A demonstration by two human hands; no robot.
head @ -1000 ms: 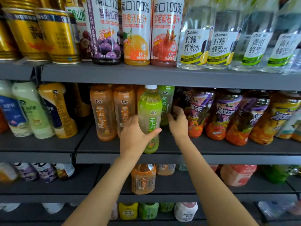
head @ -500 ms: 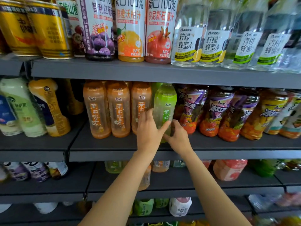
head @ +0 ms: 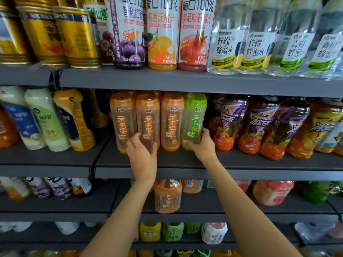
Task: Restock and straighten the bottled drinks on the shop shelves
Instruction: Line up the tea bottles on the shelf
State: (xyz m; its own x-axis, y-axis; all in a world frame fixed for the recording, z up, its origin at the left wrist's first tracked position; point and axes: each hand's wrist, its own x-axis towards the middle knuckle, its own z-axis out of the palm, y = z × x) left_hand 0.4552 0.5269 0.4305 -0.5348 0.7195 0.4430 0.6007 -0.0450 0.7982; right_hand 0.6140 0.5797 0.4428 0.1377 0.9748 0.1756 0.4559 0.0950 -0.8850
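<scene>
Careful: your right hand (head: 201,145) curls round base of green plastic tea bottle (head: 194,120), middle shelf (head: 241,161), right of orange row. Left hand (head: 142,154) cups second translucent orange bottle (head: 148,120). Hard sideways nudge could topple tight neighbours.

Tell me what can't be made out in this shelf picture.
- Caps of the orange tea bottles and the green tea bottle: hidden behind the shelf above, head view.
- Bottles behind the front row: hidden by those in front.
- Top-shelf gold cans and juice bottles: tops cut off by the picture's upper edge.
- Left-side yoghurt bottles: labels blurred.
- Left hand grip: fingertips hidden behind the bottle.
</scene>
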